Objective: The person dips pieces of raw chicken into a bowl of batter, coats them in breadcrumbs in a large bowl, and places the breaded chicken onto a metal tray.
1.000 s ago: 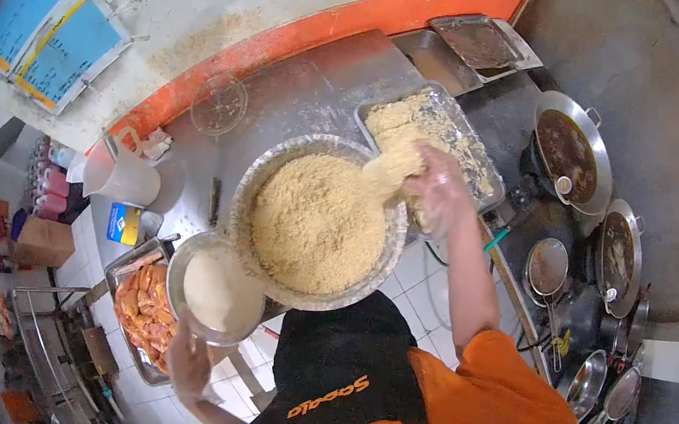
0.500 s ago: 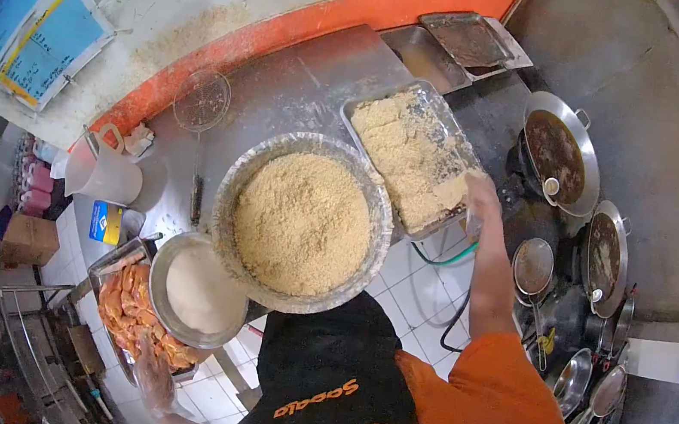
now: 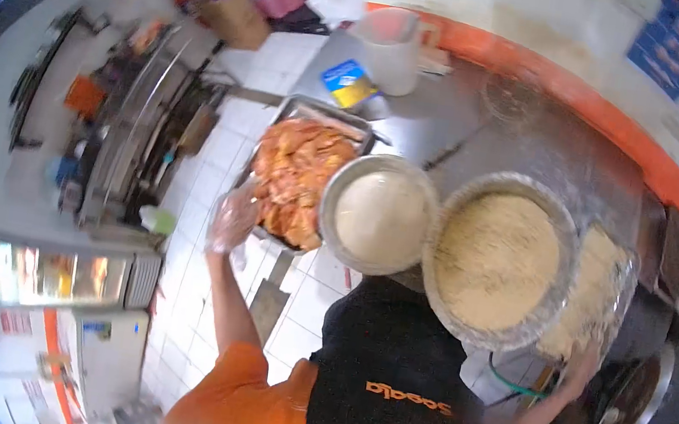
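Observation:
My left hand (image 3: 234, 219), in a clear plastic glove, is at the left edge of a metal tray (image 3: 344, 115) heaped with raw chicken pieces (image 3: 302, 168). Its fingers look spread toward the meat, though motion blurs them. My right hand (image 3: 582, 368) touches the near end of a tray of pale crumbs (image 3: 594, 287); the finger position there is too blurred to tell. Between the two trays stand a metal bowl of whitish liquid or batter (image 3: 382, 218) and a bigger round basin, whose rim (image 3: 432, 264) surrounds pale crumb coating (image 3: 499, 260).
A plastic jug (image 3: 392, 50) and a blue-and-yellow box (image 3: 349, 83) stand on the steel table (image 3: 449, 110). A wire skimmer (image 3: 512, 97) lies near the wall. Dark-filled pans (image 3: 634, 401) are at lower right. Shelving and a lit display fridge (image 3: 58, 272) stand at left.
The view has turned left, so the table and bowls appear farther right. My left hand has shifted from the chicken's near end to the tray's left edge. My right hand stays at the crumb tray.

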`<state>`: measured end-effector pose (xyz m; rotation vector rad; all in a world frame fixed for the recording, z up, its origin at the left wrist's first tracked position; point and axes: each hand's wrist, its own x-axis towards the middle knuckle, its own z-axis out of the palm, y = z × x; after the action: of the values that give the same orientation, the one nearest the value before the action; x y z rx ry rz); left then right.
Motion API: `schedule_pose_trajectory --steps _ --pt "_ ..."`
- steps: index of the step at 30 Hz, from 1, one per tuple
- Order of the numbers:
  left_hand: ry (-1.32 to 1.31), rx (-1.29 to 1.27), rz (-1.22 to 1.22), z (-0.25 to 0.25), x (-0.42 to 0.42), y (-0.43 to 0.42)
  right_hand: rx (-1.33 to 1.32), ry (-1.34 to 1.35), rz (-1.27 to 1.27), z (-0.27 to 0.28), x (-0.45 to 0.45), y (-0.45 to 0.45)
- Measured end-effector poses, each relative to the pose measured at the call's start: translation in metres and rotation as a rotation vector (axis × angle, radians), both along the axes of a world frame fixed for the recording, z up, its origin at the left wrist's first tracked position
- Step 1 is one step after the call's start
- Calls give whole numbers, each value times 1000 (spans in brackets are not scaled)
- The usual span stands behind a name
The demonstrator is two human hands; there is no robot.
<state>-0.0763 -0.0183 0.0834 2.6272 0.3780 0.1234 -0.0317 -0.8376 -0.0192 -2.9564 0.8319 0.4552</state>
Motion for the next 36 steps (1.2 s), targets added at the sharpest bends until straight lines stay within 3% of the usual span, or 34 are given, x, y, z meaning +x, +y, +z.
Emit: schedule_pose_trajectory --steps 3,6,7,9,11,12,15,18,20,22,23,26,27,30,34,36 --pt "150 10 74 -20 2 16 157 -127 -152 18 10 6" --pt "471 23 73 -22 8 -9 606 -524 -364 42 16 21" --pt "426 98 78 -15 5 -27 653 -622 -270 36 13 12" --pt "235 230 38 -71 -5 -14 749 -806 -73 26 10 -3" --pt "18 291 87 -104 -6 -11 502 -638 -99 80 18 46" --pt "54 205 141 -100 -4 -15 379 -553 -108 100 22 64" --pt "74 19 260 -96 2 -10 240 -535 10 94 22 54" --pt "98 56 375 -112 3 4 289 -573 -27 97 28 64" --pt "56 -25 317 -140 -4 24 307 -613 -39 105 30 80" --pt "25 -62 337 -131 -4 20 323 -634 -37 120 34 102" --pt "37 -269 364 -122 -6 17 326 -630 -25 131 34 112" --pt "-144 -310 430 -169 -14 45 460 -696 -57 138 34 128" --pt "-114 -464 569 -106 -10 6 525 -732 -72 139 34 131" --pt "-397 -897 500 -110 -19 15 613 -780 -88 141 35 140" --pt "-534 -766 486 -79 -9 -7 722 -812 -52 150 42 155" --pt "-519 -863 459 -38 -2 -21 819 -842 3 147 50 167"
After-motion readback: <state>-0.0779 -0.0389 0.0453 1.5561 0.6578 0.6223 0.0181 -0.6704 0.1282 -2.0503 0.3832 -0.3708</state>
